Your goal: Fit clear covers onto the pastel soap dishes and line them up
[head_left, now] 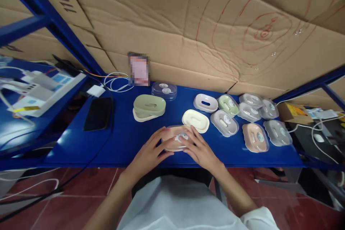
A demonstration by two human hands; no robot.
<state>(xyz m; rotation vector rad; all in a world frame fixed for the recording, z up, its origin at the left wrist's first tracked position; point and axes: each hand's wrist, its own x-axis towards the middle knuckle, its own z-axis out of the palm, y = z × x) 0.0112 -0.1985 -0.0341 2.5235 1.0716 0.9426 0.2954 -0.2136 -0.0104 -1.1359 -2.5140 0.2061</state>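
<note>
My left hand (149, 154) and my right hand (199, 149) both grip a pink oval soap dish (175, 138) with a clear lid near the front edge of the blue shelf (121, 140). A small white round part sits on top of it, under my right fingers. A cream oval dish (196, 120) lies just behind it. To the left stands a stacked green and cream dish (149, 106).
Several more lidded oval dishes lie to the right, such as a grey one (224, 122) and a pink one (255, 137). A clear lid (164, 90) lies at the back. A black phone (98, 113) lies on the left. Cardboard (188, 25) lines the back.
</note>
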